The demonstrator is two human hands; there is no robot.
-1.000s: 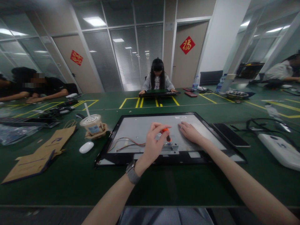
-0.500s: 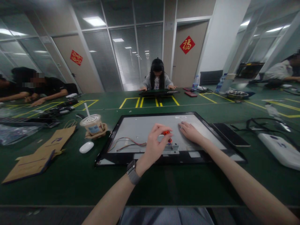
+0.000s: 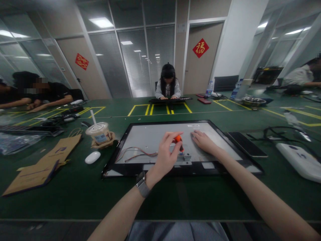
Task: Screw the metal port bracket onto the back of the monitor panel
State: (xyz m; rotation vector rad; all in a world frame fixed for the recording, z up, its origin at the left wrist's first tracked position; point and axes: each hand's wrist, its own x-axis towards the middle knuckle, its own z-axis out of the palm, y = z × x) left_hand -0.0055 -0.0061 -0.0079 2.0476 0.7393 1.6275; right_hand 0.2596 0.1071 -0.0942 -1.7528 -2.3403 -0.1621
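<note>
Flanking the panel (image 3: 160, 130) are a cup (image 3: 99, 135), mouse (image 3: 92, 157) and phone (image 3: 247, 144).

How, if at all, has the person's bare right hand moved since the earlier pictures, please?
No, the bare right hand lies in the same place on the flat grey panel, just below its white rectangular label.

orange-and-black screwdriver (image 3: 179, 139), grey panel (image 3: 144, 136)

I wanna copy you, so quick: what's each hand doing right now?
Left hand: closed, fingers pinching an orange-and-black screwdriver.
Right hand: open, laid on the display panel, holding nothing.
</note>
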